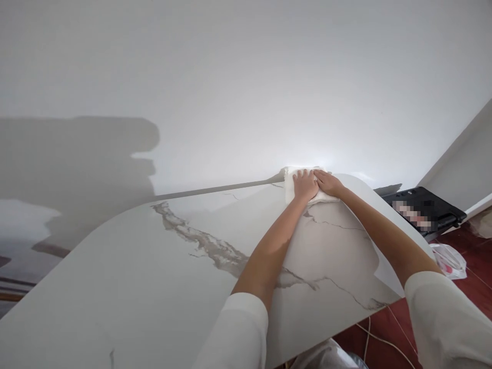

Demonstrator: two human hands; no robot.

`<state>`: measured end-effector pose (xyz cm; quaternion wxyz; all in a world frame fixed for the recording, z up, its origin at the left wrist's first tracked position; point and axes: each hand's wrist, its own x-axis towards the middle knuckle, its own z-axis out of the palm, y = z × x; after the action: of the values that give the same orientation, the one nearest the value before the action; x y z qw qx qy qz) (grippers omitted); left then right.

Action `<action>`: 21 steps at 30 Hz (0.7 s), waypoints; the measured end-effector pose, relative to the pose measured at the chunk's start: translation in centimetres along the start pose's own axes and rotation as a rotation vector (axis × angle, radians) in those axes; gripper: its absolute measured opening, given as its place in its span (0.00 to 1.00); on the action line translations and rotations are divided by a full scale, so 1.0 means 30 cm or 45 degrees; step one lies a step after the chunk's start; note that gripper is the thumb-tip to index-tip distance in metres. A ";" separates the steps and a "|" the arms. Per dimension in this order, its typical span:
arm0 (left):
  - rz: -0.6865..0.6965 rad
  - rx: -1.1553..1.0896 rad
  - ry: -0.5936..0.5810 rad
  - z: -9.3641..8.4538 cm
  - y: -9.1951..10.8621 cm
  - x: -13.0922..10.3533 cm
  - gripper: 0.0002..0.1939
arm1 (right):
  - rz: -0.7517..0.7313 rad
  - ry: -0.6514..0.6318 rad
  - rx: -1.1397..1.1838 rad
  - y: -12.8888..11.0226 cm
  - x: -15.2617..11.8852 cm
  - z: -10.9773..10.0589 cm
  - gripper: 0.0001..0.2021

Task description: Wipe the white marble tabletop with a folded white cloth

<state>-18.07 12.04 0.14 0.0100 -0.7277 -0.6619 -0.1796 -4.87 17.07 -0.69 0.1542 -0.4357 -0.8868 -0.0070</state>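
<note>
A white cloth (291, 192) lies flat on the marble-patterned white table (154, 287), at its far edge beside the wall. My left hand (305, 184) rests on the cloth with its fingers spread and pointing toward the wall. Close against it, my right hand (327, 183) presses on the right part of the cloth, its fingers stretched out toward my left hand. Both palms face down, and part of the cloth is hidden under them. A grey-brown vein runs across the tabletop to the left of my forearms.
A white wall (230, 92) stands behind the table. To the right are a black case (442, 205) and a clear plastic bag (449, 261) on the red floor (474, 261). A pale cable (384, 341) runs along the floor below the table's near right edge.
</note>
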 end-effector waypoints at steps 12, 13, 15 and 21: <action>0.083 -0.028 -0.032 0.002 0.040 -0.030 0.28 | 0.082 0.033 -0.015 0.023 -0.077 -0.010 0.26; 0.094 -0.027 -0.032 0.001 0.048 -0.039 0.28 | 0.081 0.046 -0.022 0.024 -0.091 -0.010 0.26; 0.112 -0.019 -0.035 -0.002 0.064 -0.060 0.28 | 0.068 0.073 -0.035 0.025 -0.120 -0.010 0.26; 0.140 0.001 -0.040 -0.019 0.104 -0.156 0.28 | 0.043 0.120 -0.056 -0.001 -0.217 -0.009 0.27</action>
<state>-15.49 7.01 0.09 0.0099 -0.7658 -0.6209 -0.1671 -1.09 12.00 -2.25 0.1862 -0.4530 -0.8707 -0.0443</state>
